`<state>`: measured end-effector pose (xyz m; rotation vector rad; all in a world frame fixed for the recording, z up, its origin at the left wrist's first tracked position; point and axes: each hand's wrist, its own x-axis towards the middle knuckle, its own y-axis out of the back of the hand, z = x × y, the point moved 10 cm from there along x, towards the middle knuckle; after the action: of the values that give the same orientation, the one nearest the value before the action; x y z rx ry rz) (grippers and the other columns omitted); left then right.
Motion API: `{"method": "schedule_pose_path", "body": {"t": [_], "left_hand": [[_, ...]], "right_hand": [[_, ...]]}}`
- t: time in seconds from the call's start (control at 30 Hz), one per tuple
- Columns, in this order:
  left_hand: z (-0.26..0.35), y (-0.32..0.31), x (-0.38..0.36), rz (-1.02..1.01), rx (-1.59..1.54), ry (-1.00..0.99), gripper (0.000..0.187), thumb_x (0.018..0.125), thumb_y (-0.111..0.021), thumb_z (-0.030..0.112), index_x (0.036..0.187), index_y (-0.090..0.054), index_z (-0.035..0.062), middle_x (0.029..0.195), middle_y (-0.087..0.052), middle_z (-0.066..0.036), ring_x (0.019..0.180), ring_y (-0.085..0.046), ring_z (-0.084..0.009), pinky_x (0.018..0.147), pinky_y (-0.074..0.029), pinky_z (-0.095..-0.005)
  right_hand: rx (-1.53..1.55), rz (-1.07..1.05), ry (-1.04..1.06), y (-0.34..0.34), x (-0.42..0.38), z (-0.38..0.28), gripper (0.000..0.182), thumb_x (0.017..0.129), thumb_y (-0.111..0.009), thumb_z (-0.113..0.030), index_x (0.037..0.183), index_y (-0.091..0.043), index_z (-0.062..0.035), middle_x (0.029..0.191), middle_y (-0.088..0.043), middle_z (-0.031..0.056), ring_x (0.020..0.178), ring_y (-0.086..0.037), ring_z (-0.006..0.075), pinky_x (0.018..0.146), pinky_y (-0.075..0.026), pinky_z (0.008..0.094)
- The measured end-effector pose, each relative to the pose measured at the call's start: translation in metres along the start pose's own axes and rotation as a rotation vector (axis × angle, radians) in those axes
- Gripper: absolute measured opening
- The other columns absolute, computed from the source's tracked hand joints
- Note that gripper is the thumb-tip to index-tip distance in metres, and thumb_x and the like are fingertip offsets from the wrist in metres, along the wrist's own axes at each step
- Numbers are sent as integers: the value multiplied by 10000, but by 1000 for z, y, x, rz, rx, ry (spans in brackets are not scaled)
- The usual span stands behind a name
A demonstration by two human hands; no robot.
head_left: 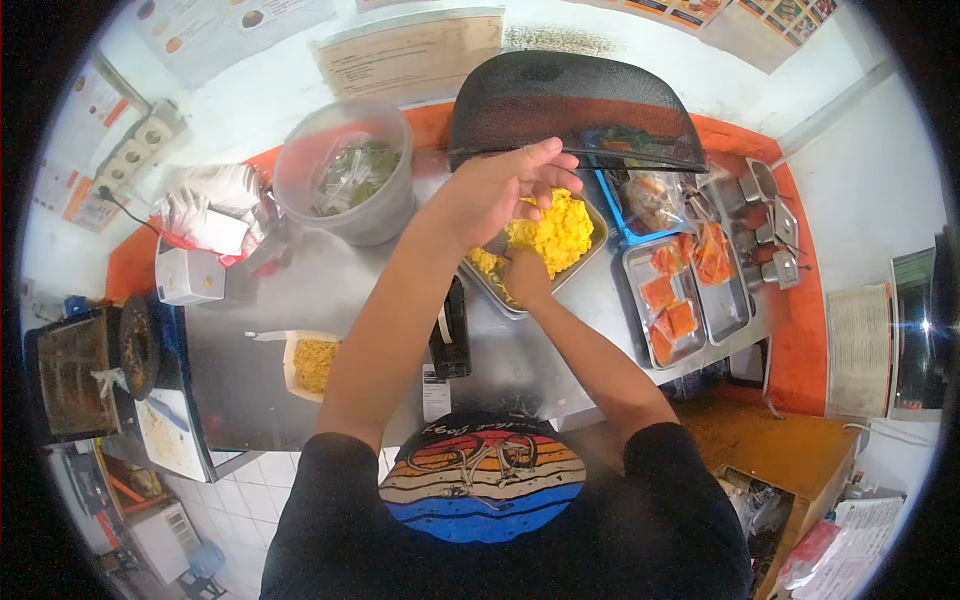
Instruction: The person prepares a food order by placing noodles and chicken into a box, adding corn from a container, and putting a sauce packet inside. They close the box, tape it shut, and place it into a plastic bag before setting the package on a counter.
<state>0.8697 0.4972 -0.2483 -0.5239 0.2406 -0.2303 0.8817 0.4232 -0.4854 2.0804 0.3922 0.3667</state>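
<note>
A metal tray (597,238) holds a heap of yellow scrambled egg (562,232). My right hand (526,277) is down in the near left part of the tray, its fingers bunched in the egg and partly hidden by it. My left hand (508,190) is raised over the far left of the tray, thumb stretched out and fingers apart, loosely curled. It overlaps the front rim of a black mesh food cover (580,100), which is tilted up behind the tray. A paper food box (312,366) with yellowish food, perhaps noodles or rice, lies left of my left forearm.
Right of the egg are a blue tray (615,215) with bagged food and metal trays with orange-red pieces (660,295). A clear bucket (345,175) stands at the back left, near bagged napkins (215,210). A black box-like object (452,335) and a printed slip (436,393) lie in front.
</note>
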Motion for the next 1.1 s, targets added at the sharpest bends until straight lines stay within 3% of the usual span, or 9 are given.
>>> {"method": "schedule_pose_path", "body": {"t": [0.27, 0.37, 0.47, 0.57, 0.67, 0.77, 0.87, 0.97, 1.1], "left_hand": [[2, 2, 2, 6, -21, -23, 406, 967, -548, 400, 1144, -602, 39, 937, -688, -26, 685, -503, -83, 610, -408, -225], [4, 1, 3, 17, -15, -38, 394, 971, -545, 388, 1136, -605, 35, 935, -692, -37, 678, -520, -84, 607, -423, -221], [7, -1, 2, 3, -44, -50, 384, 970, -553, 378, 1127, -609, 32, 930, -693, -46, 671, -533, -83, 602, -437, -215], [6, -1, 1, 1, -64, -48, 373, 967, -564, 369, 1118, -614, 32, 925, -693, -48, 662, -537, -82, 594, -448, -208], [5, 0, 1, 3, -78, -50, 365, 965, -570, 363, 1111, -618, 32, 924, -692, -47, 656, -539, -83, 588, -454, -207], [4, 1, 2, 18, -79, -42, 358, 965, -569, 361, 1104, -621, 36, 923, -691, -44, 653, -540, -85, 592, -459, -211], [4, 1, 4, 4, -79, -45, 358, 960, -576, 371, 1100, -621, 44, 922, -688, -38, 660, -532, -84, 603, -451, -212], [5, 2, 4, 7, -70, -36, 367, 950, -588, 386, 1101, -621, 54, 922, -685, -29, 679, -517, -82, 622, -435, -216], [2, 4, 6, 19, -66, -25, 378, 941, -599, 399, 1105, -623, 60, 923, -683, -21, 702, -502, -82, 651, -419, -227]], "right_hand": [[-204, -250, 54, -25, -4, -18, 169, 808, -555, -75, 869, -677, 25, 874, -663, 247, 851, -666, 405, 730, -547, 478], [-202, -351, 38, -24, 19, -14, 163, 823, -588, -148, 901, -690, -46, 905, -672, 217, 896, -668, 390, 752, -544, 478], [-202, -469, 93, -45, 27, 4, 176, 823, -585, -161, 857, -697, -29, 849, -670, 213, 882, -668, 384, 757, -540, 463], [-101, -322, 210, -52, 25, 17, 200, 815, -580, -177, 830, -694, -12, 836, -663, 228, 807, -664, 390, 730, -527, 467], [142, -246, 102, -21, 14, 14, 230, 795, -556, -173, 803, -697, 8, 859, -685, 232, 791, -679, 367, 701, -526, 481], [203, -351, 22, -24, 11, 22, 239, 800, -551, -199, 811, -703, -14, 815, -687, 218, 743, -680, 313, 683, -520, 443], [511, -523, -215, -38, 5, 42, 203, 831, -576, -187, 801, -673, -11, 691, -639, 106, 616, -583, 201, 590, -447, 357], [712, -456, -349, -37, 0, 52, 214, 828, -607, -203, 790, -675, -3, 684, -632, 57, 605, -559, 148, 564, -430, 327], [778, -444, -422, -20, -4, 53, 203, 826, -615, -195, 769, -677, -10, 706, -639, 56, 600, -549, 142, 568, -429, 310]]}}
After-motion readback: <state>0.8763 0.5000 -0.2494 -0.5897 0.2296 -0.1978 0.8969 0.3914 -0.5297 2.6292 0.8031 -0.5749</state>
